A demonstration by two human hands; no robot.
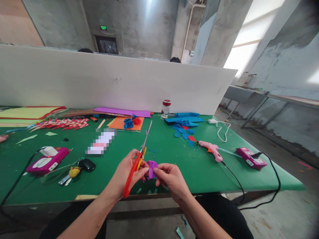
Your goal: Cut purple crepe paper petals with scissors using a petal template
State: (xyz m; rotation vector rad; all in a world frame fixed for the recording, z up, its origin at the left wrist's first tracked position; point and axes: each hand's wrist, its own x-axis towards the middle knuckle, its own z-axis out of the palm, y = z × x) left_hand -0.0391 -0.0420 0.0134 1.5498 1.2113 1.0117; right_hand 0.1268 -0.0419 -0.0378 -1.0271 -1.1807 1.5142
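Note:
Between my two hands, near the table's front edge, is a small piece of purple crepe paper [153, 170]. My left hand [132, 169] pinches its left side between thumb and fingers. A pair of scissors [133, 174] with red and yellow handles also rests in that hand, blades pointing up and away. My right hand [169, 177] pinches the right side of the paper, thumb on top. Part of the paper is hidden behind my fingers.
A pink glue gun [210, 150] lies at right, its cord trailing off the front edge. Purple power strips [251, 158] sit at both sides. Blue paper scraps [183, 130], a glass jar [165, 109], paper flowers [129, 123] and a keychain [74, 171] lie around; a white board [112, 79] stands behind.

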